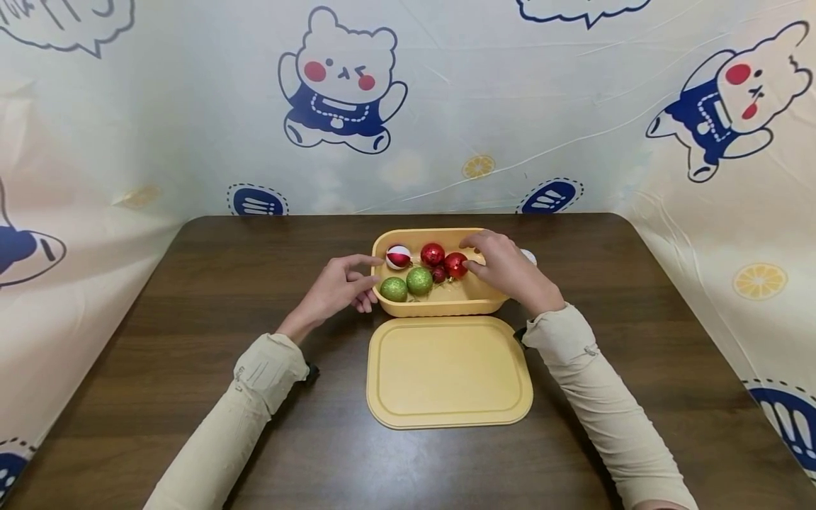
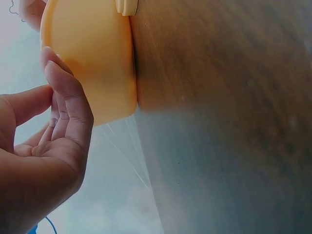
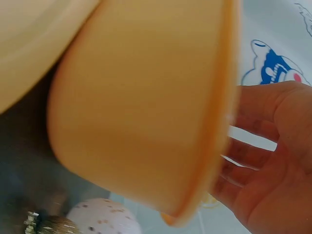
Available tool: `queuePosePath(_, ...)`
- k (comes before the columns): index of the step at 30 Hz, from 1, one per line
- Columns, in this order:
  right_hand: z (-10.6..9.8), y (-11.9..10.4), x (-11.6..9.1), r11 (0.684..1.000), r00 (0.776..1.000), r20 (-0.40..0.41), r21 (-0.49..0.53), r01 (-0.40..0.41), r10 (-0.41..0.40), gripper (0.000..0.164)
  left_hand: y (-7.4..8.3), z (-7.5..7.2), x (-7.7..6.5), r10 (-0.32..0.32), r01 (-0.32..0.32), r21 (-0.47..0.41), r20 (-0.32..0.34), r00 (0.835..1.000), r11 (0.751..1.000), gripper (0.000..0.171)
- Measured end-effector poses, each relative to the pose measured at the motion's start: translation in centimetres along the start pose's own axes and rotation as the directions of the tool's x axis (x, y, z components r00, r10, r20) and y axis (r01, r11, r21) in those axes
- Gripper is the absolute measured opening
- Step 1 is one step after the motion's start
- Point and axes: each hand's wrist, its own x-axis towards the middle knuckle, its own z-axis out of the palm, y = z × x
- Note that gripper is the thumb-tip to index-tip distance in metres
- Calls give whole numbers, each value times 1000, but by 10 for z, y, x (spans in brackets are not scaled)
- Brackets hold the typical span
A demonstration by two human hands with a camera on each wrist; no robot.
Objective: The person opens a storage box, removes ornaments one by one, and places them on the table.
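A yellow rectangular box [image 1: 440, 308] holds several Christmas baubles: a red-and-white one [image 1: 398, 257], two glittery green ones [image 1: 419, 281] and shiny red ones [image 1: 433, 255]. My left hand [image 1: 338, 287] is at the box's left end, fingertips right at the rim, fingers loosely bent. In the left wrist view its fingers overlap the box's outer wall [image 2: 97, 73]. My right hand [image 1: 513, 269] reaches over the right end, thumb and fingers parted close to a red bauble [image 1: 455, 265]. The right wrist view has its fingertips hidden behind the box rim [image 3: 229, 97].
A flat yellow lid [image 1: 449, 372] lies in front of the box. Beyond its right end sits a white speckled bauble [image 3: 105, 217], beside a gold glittery piece [image 3: 56, 225]. The dark wooden table [image 1: 255, 241] ends at a printed curtain [image 1: 446, 85].
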Motion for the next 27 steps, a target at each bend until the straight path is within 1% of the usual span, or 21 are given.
queuePosePath(5,12,4,3,1000,1000,23,-13,-9,9,39,0,1,1,-1,1,5,-2,1000,1000,39)
queuePosePath(9,20,6,6,1000,999,39,-22,11,-10,51,0,1,1,1,-1,10,-2,1000,1000,39)
queuePosePath(12,26,7,7,999,997,64,-19,35,-34,57,0,0,0,-1,1,11,-2,1000,1000,39)
queuePosePath(15,30,9,7,999,995,86,-9,46,-45,55,1,0,0,-3,3,7,-1,1000,1000,39)
queuePosePath(20,32,10,6,999,995,92,3,38,-38,48,0,-1,1,3,-3,0,4,1000,1000,40)
queuePosePath(27,32,12,5,999,995,98,-1,32,-32,46,-1,1,2,4,-4,2,4,1000,1000,40)
